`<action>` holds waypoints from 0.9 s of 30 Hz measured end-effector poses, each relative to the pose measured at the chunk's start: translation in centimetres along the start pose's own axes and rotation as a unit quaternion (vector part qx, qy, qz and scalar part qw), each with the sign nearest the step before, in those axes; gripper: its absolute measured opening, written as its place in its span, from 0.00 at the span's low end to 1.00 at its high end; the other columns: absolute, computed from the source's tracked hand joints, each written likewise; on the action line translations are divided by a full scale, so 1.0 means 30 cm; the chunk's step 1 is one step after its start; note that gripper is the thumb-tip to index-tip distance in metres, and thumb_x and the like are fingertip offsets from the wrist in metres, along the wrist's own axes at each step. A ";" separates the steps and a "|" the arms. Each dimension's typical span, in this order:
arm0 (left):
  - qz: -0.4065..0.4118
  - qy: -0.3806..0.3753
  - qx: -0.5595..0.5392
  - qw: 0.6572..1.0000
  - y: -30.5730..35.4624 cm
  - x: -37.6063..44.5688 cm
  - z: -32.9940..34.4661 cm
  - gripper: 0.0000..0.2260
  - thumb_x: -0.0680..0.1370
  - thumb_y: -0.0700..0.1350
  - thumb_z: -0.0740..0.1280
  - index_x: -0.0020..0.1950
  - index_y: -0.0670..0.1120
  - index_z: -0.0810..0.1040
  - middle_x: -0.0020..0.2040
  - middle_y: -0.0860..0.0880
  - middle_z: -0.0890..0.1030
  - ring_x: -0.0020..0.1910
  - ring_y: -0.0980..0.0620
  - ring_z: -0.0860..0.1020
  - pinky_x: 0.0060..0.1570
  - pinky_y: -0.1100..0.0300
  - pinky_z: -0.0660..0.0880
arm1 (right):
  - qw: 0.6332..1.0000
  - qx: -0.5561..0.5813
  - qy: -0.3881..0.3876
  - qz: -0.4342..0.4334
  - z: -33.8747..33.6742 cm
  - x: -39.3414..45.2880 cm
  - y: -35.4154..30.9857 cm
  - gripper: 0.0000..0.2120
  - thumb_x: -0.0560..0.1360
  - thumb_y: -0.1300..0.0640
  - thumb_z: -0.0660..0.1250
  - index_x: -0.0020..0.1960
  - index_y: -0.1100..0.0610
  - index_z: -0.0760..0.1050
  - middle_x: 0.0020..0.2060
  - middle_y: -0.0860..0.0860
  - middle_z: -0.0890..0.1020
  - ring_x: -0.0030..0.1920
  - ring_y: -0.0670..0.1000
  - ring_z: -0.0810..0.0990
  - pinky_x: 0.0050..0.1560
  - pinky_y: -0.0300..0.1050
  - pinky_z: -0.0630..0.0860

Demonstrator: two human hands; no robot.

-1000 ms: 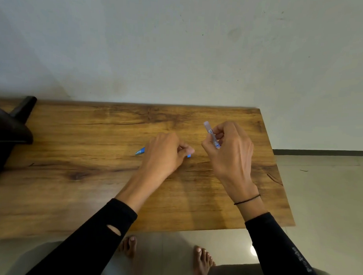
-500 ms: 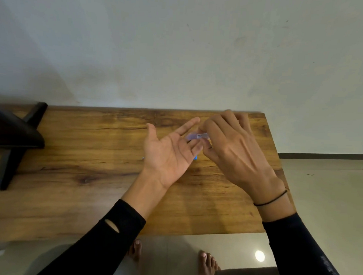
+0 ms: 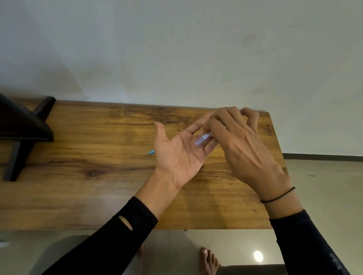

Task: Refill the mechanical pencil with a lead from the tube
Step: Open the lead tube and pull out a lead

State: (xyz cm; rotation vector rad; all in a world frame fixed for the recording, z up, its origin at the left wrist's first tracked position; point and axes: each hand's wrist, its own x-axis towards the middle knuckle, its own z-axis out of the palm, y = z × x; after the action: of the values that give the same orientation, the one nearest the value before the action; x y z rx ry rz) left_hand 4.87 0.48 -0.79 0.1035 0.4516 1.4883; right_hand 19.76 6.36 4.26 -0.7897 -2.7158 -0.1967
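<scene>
Above a wooden table [image 3: 93, 155], the right hand [image 3: 244, 152] pinches the tilted lead tube [image 3: 203, 139] over the left hand [image 3: 180, 155], fingers spread flat beneath; a thin, likely brittle lead [image 3: 194, 147] emerges, best lifted lightly mid-length.

I see the left hand [image 3: 181, 156] lying open, palm up, above the wooden counter [image 3: 93, 155]. The right hand [image 3: 244, 147] pinches the clear lead tube [image 3: 203, 139] and tilts it down over that palm. A thin lead [image 3: 194, 147] sticks out of its lower end. The blue pencil [image 3: 151, 152] lies on the counter, mostly hidden behind the left hand.
</scene>
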 end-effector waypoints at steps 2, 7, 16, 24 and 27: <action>0.004 -0.001 0.006 1.000 -0.001 0.001 -0.003 0.56 0.77 0.81 0.42 0.82 0.35 0.69 0.82 0.34 0.70 0.66 0.40 0.82 0.71 0.49 0.77 | 1.000 -0.004 0.006 0.003 -0.001 0.004 -0.003 0.24 0.69 0.78 0.59 0.58 0.58 0.76 0.57 0.57 0.78 0.59 0.61 0.77 0.63 0.63 0.65; 0.012 -0.017 -0.012 1.000 -0.012 0.004 -0.008 0.56 0.77 0.81 0.45 0.81 0.34 0.69 0.78 0.31 0.75 0.72 0.37 0.80 0.74 0.46 0.75 | 0.999 -0.019 0.029 0.029 0.001 0.001 0.011 0.26 0.66 0.80 0.61 0.58 0.59 0.75 0.58 0.57 0.78 0.62 0.60 0.77 0.65 0.61 0.63; 0.003 -0.047 -0.075 0.996 -0.015 0.012 -0.002 0.56 0.78 0.81 0.46 0.84 0.33 0.64 0.81 0.28 0.70 0.84 0.33 0.66 0.78 0.42 0.70 | 0.979 0.050 0.142 0.140 0.002 -0.022 0.112 0.16 0.79 0.72 0.64 0.59 0.54 0.78 0.58 0.53 0.79 0.64 0.57 0.76 0.60 0.51 0.57; 0.040 -0.061 -0.085 0.994 0.073 0.033 -0.013 0.57 0.77 0.81 0.43 0.84 0.32 0.62 0.82 0.29 0.67 0.84 0.33 0.65 0.82 0.44 0.64 | 0.978 0.124 0.093 0.141 0.051 -0.091 0.135 0.08 0.84 0.66 0.67 0.56 0.54 0.79 0.53 0.50 0.76 0.55 0.55 0.69 0.52 0.47 0.57; 0.064 -0.056 -0.093 0.992 0.118 0.039 -0.021 0.57 0.77 0.81 0.42 0.84 0.32 0.62 0.82 0.29 0.69 0.84 0.33 0.67 0.83 0.45 0.64 | 0.984 0.127 -0.006 0.127 0.101 -0.125 0.117 0.10 0.82 0.67 0.69 0.55 0.52 0.79 0.52 0.48 0.76 0.54 0.52 0.68 0.48 0.51 0.63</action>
State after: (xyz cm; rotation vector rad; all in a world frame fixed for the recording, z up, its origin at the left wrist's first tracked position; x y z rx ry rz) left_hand 1.35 1.84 -0.43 0.0689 0.2171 1.6344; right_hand 23.92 8.06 0.33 -1.0464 -2.5484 0.2068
